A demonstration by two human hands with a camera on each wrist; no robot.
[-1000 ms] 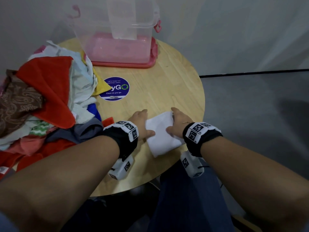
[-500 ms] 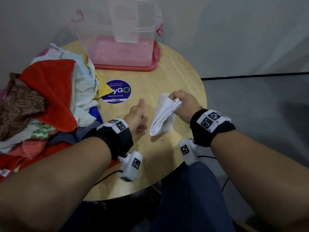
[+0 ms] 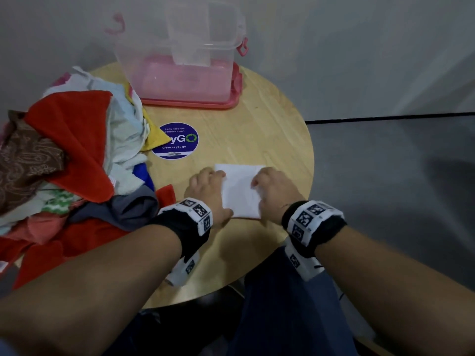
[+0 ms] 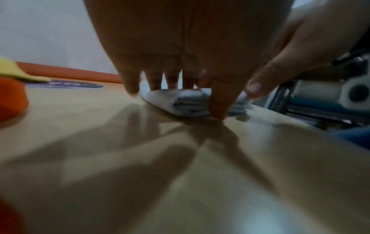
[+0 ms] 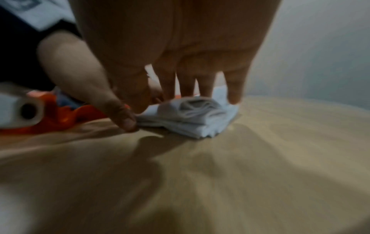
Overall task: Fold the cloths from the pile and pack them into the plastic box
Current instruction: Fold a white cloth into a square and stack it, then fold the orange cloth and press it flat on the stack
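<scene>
Folded white cloth (image 3: pixel 240 191) on round wooden table (image 3: pixel 270 129); left hand (image 3: pixel 208 191), right hand (image 3: pixel 275 192) press it, fingers straight. Heaped colourful cloth pile (image 3: pixel 69 160) left of it; clear pink-based plastic box (image 3: pixel 185 62) beyond.

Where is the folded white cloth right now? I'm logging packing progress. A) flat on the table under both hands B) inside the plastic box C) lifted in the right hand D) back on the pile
A: the white cloth lies folded on the table, with the left hand and right hand on it, well short of the plastic box.
</scene>
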